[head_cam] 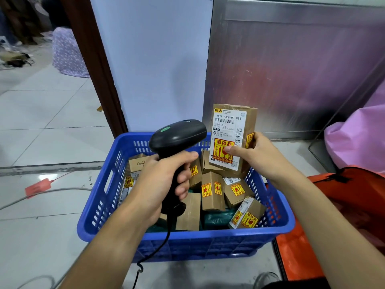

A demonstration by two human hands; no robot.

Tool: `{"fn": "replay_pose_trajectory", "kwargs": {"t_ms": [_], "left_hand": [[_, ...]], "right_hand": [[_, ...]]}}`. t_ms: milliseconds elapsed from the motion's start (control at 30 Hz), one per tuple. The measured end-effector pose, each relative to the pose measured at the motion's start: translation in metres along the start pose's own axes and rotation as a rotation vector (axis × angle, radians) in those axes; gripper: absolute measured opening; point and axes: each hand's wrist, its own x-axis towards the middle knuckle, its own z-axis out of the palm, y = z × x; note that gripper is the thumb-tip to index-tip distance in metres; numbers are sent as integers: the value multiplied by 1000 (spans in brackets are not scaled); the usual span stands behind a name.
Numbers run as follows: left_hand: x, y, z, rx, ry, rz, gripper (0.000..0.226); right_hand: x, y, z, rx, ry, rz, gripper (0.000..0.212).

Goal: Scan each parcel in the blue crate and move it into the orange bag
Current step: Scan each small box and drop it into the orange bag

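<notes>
While the right hand (258,157) pinches the parcel (229,126) upright over the crate (208,234), the left hand (162,180) grips the scanner (179,136). The parcel seems light, stiff and fragile; better to hold its sides.

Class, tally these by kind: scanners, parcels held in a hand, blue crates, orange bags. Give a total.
Scanner: 1, gripped by the left hand
Held parcel: 1, gripped by the right hand
Blue crate: 1
Orange bag: 1
Total: 4
</notes>
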Motion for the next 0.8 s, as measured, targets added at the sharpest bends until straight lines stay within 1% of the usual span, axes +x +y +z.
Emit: {"fn": "replay_pose_trajectory", "kwargs": {"t_ms": [267, 433, 800], "left_hand": [[-3, 0, -1, 74, -30, -27, 32], [-5, 0, -1, 84, -48, -44, 31], [-6, 0, 1, 83, -37, -55, 31]], "right_hand": [[0, 3, -2, -11, -1, 17, 38], [0, 2, -4, 17, -23, -3, 25], [0, 0, -2, 10, -34, -16, 26]]}}
